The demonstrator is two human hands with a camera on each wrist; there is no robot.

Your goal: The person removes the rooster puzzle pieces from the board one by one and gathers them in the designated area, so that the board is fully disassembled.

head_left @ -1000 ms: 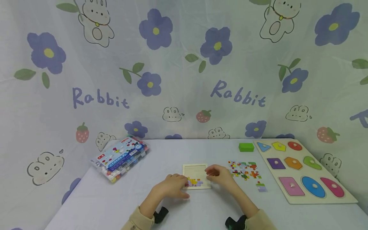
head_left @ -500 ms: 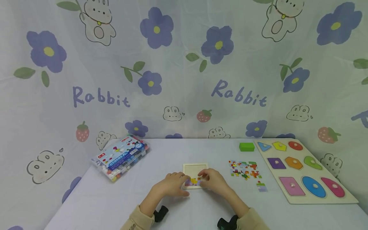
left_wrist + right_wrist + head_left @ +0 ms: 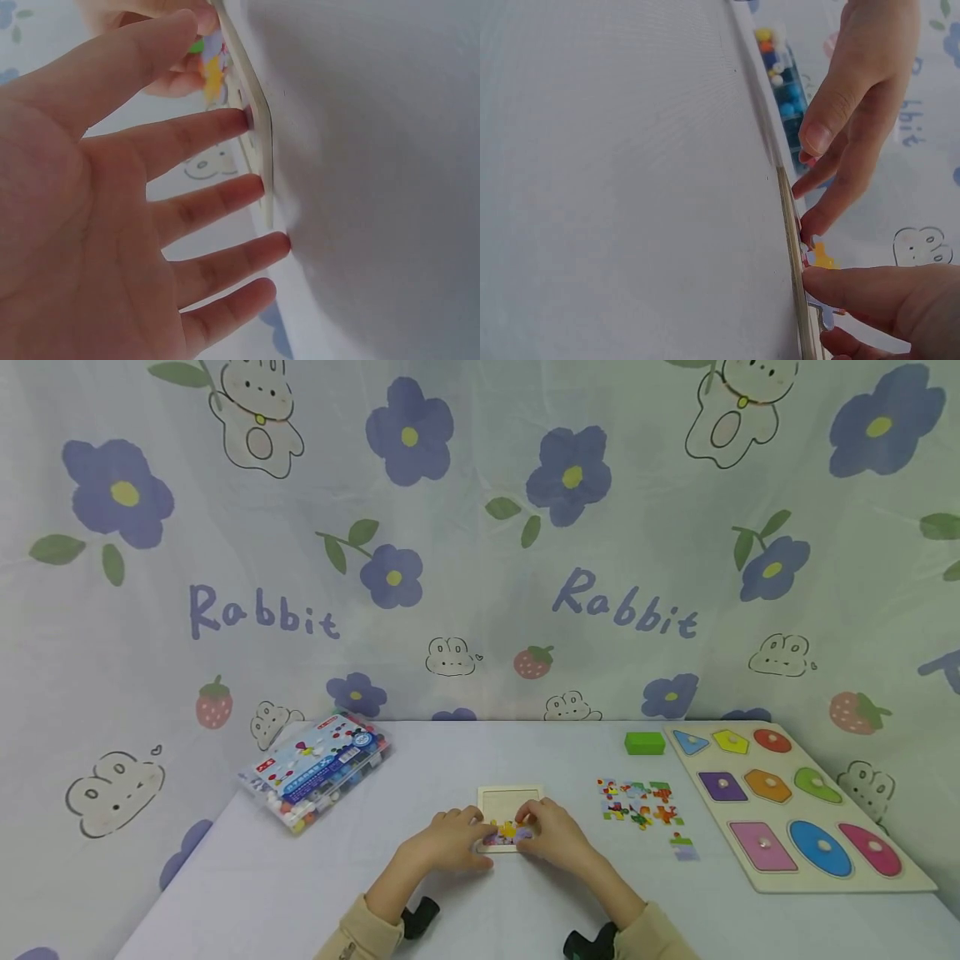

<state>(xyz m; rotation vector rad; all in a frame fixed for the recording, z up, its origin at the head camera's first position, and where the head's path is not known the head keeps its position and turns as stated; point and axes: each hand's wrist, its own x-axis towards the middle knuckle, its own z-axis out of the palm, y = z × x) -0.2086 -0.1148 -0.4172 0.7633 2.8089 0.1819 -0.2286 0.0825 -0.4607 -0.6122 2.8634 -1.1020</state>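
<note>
A small pale wooden puzzle tray (image 3: 510,792) lies at mid-table, with colourful joined puzzle pieces (image 3: 504,832) along its near side. My left hand (image 3: 448,843) is at the tray's left edge, its spread fingers (image 3: 217,199) touching the rim in the left wrist view. My right hand (image 3: 557,837) reaches in from the right. Its thumb and fingers pinch a lavender puzzle piece (image 3: 825,315) at the right end of the row. The fingers partly cover that piece in the head view. Loose puzzle pieces (image 3: 637,802) lie in rows right of the tray, with a green-and-lavender piece (image 3: 682,846) nearer.
A shape board (image 3: 783,827) with knobbed shapes lies at the right. Behind the loose pieces sits a green block (image 3: 644,743). A clear plastic case (image 3: 315,772) of coloured beads stands at the left. A patterned cloth (image 3: 480,543) hangs behind the table.
From the tray's right edge, my right hand has moved left over the row and taken the end puzzle piece between thumb and fingers. My left hand stays at the tray's left edge.
</note>
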